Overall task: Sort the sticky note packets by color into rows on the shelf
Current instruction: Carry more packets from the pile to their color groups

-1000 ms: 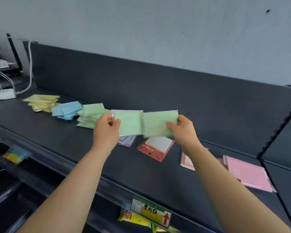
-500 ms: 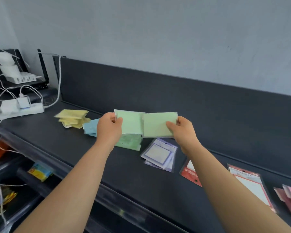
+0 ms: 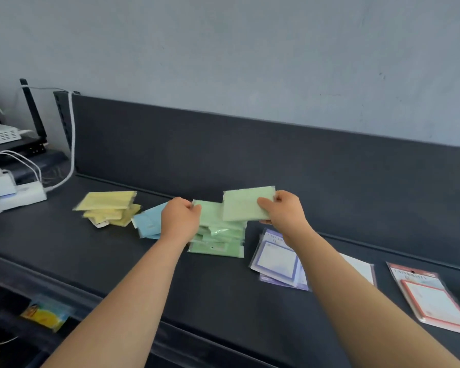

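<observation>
Each hand holds one green sticky note packet above the dark shelf (image 3: 96,251). My left hand (image 3: 179,217) pinches a green packet (image 3: 210,212) low over the green pile (image 3: 218,244). My right hand (image 3: 283,209) grips another green packet (image 3: 243,204), tilted, overlapping the first from the right. Left of the green pile lies a blue pile (image 3: 149,221), partly hidden by my left hand, then a yellow pile (image 3: 109,207). Purple-bordered packets (image 3: 275,261) lie to the right under my right forearm.
Red-bordered packets (image 3: 433,298) and a white one (image 3: 359,269) lie at the right of the shelf. A white power strip (image 3: 14,196) with chargers and cables sits at the far left. A lower shelf holds a colourful packet (image 3: 47,313).
Both hands carried the green packets left and down over the green pile. The left packet sits lower, close to the pile top. The view shifted left.
</observation>
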Tool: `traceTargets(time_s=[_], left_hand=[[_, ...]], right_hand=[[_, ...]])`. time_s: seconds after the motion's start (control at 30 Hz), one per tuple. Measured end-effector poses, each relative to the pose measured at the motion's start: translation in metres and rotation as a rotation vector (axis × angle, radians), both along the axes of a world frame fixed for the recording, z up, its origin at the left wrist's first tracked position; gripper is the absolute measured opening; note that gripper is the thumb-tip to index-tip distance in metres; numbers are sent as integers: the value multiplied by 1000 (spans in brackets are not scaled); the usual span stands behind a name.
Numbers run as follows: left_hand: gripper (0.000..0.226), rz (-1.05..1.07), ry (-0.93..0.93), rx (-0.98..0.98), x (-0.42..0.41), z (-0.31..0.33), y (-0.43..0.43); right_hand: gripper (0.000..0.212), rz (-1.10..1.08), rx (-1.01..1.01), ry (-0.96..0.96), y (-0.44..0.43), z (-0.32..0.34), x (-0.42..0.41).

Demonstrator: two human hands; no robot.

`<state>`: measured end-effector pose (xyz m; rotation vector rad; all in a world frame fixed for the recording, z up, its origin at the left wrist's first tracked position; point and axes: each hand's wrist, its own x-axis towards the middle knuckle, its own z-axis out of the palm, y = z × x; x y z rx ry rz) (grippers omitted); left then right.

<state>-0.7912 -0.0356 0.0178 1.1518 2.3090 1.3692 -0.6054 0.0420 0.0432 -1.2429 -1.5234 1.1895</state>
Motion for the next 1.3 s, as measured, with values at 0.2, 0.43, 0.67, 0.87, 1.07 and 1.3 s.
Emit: traceTargets(time_s=[0.2, 0.43, 0.67, 0.87, 1.07, 1.3], left_hand=[[24, -7, 125, -31, -9, 1, 4], [21, 1, 130, -36, -7, 1, -2], [24, -35, 268, -82, -3, 9, -11], [26, -32, 666, -5, 18, 21, -13], [25, -233, 720, 148, 85, 17, -4], [29, -450, 692, 129, 183, 6, -1]], right_hand=[[36, -28, 86, -223, 2, -6, -10], [52, 30, 141, -359, -6, -16, -24], [38, 53, 237, -474, -12, -16, -32], [21, -22, 392, -630, -24, -16, 9], [36, -156, 445, -741, -41, -15, 76], [34, -280, 388, -839, -62, -24, 172]])
